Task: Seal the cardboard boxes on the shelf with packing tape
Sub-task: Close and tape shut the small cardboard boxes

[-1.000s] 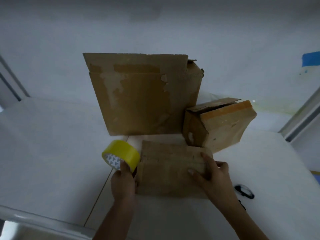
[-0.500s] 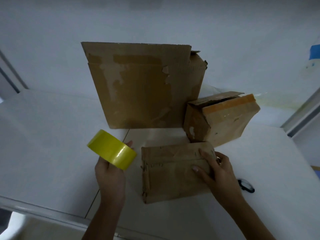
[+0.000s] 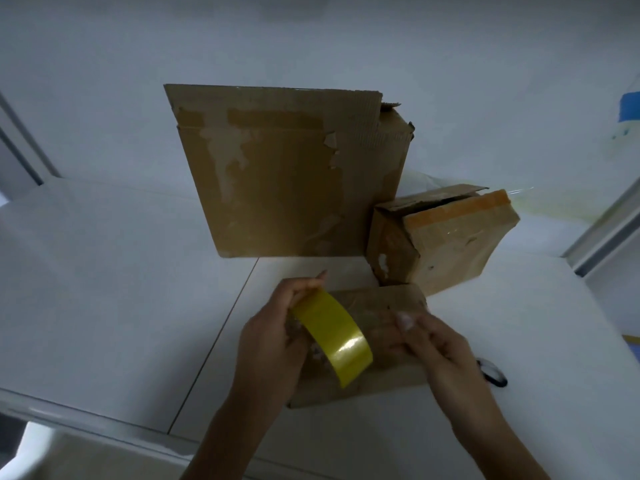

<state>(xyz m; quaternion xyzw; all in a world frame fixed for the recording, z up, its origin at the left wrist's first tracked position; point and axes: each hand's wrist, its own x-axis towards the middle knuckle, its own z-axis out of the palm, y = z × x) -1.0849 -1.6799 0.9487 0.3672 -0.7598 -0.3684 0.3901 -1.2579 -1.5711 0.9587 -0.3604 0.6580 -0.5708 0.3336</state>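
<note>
Left hand (image 3: pixel 270 341) swung tape roll (image 3: pixel 332 337) over small box (image 3: pixel 377 306) (from beside it), right hand (image 3: pixel 440 351) lifted

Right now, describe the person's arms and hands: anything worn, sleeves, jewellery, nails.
Both forearms are bare to the frame edge: no sleeves, gloves, watch or bracelet. The left hand and right hand show no rings. Fingernails look longish, clearest on the right hand. Dim light hides finer detail.
</note>
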